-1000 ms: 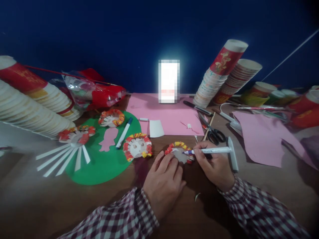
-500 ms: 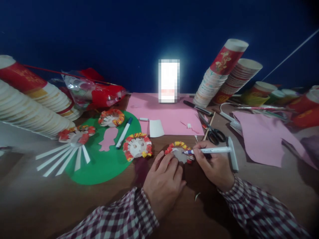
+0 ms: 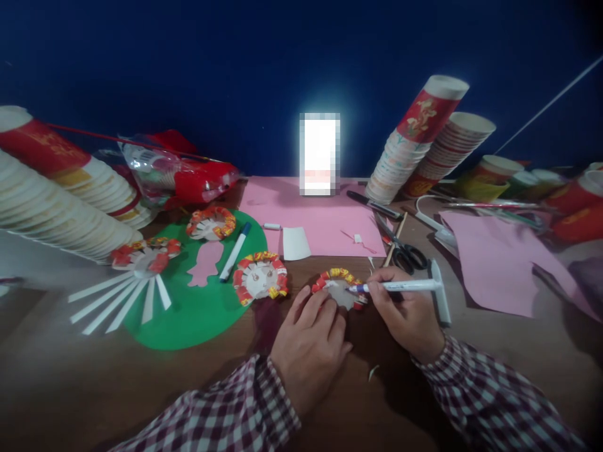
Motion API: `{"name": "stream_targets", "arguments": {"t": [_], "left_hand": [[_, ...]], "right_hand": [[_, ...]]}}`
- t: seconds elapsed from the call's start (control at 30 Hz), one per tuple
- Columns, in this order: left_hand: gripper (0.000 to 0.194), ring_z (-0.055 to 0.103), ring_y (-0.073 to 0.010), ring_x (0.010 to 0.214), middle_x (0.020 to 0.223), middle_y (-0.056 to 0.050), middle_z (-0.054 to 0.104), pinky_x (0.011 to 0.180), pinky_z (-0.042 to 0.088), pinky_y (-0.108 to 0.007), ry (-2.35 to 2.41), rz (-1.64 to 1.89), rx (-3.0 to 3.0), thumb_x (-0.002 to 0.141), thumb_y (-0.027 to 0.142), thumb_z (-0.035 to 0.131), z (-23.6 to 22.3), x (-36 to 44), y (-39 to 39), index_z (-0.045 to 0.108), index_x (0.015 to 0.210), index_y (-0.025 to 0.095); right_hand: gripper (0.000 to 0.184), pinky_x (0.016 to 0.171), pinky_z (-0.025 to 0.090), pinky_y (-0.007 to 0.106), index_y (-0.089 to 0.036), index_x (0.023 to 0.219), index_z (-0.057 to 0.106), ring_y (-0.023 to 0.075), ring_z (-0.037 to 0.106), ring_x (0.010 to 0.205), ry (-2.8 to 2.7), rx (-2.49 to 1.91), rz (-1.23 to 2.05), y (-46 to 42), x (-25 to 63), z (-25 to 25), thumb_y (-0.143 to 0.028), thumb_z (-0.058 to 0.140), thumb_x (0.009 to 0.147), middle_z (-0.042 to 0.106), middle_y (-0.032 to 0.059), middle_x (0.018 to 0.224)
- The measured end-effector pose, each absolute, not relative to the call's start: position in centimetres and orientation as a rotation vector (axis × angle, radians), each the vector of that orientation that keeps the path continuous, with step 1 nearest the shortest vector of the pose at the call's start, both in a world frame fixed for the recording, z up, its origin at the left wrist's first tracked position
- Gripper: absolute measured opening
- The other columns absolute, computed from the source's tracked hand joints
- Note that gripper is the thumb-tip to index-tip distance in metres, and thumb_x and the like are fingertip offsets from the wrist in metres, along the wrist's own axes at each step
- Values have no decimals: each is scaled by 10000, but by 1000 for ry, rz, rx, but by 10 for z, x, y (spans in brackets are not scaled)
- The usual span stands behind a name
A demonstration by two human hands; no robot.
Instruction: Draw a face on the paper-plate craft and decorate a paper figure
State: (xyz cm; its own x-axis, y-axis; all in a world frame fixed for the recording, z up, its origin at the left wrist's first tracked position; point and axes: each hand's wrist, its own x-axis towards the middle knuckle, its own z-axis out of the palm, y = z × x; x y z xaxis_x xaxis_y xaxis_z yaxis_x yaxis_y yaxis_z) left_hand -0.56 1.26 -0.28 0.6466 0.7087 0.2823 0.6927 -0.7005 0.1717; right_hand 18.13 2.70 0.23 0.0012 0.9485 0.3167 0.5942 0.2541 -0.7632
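A small paper-cup flower (image 3: 338, 284) with curled red and yellow petals lies on the wooden table (image 3: 70, 383). My left hand (image 3: 308, 348) lies flat on its near edge with fingers stretched out, pinning it. My right hand (image 3: 405, 314) pinches a white marker (image 3: 400, 285) whose blue tip touches the flower's white centre. Both sleeves are checked.
A similar flower (image 3: 260, 276) lies to the left, two more on a green paper (image 3: 198, 314) beside another marker (image 3: 234, 251). Scissors (image 3: 400, 248), pink sheets (image 3: 320, 220), leaning cup stacks (image 3: 419, 138), and a glowing screen (image 3: 319, 152) stand behind. More stacked cups (image 3: 51, 194) lie at left.
The marker and my right hand have shifted very slightly on the flower's centre. My left hand has stayed in place.
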Motion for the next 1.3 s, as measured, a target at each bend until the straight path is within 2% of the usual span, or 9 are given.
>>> {"name": "stream_targets", "arguments": {"t": [0.8, 1.3], "left_hand": [[328, 446, -236, 1157, 1092, -56, 586, 1095, 229, -441, 1190, 521, 2780, 837, 379, 565, -3, -5, 13, 567, 1068, 146], [327, 437, -233, 1166, 1104, -61, 579, 1103, 216, -437, 1200, 486, 2779, 849, 377, 548, 0, -5, 12, 565, 1077, 143]], "right_hand": [[83, 616, 419, 268, -201, 814, 563, 141, 557, 648, -1751, -1466, 515, 28, 181, 3, -233, 512, 869, 588, -3, 707], [96, 604, 429, 266, -191, 809, 566, 146, 561, 635, -1783, -1471, 487, 28, 180, 5, -237, 508, 870, 596, 5, 696]]}}
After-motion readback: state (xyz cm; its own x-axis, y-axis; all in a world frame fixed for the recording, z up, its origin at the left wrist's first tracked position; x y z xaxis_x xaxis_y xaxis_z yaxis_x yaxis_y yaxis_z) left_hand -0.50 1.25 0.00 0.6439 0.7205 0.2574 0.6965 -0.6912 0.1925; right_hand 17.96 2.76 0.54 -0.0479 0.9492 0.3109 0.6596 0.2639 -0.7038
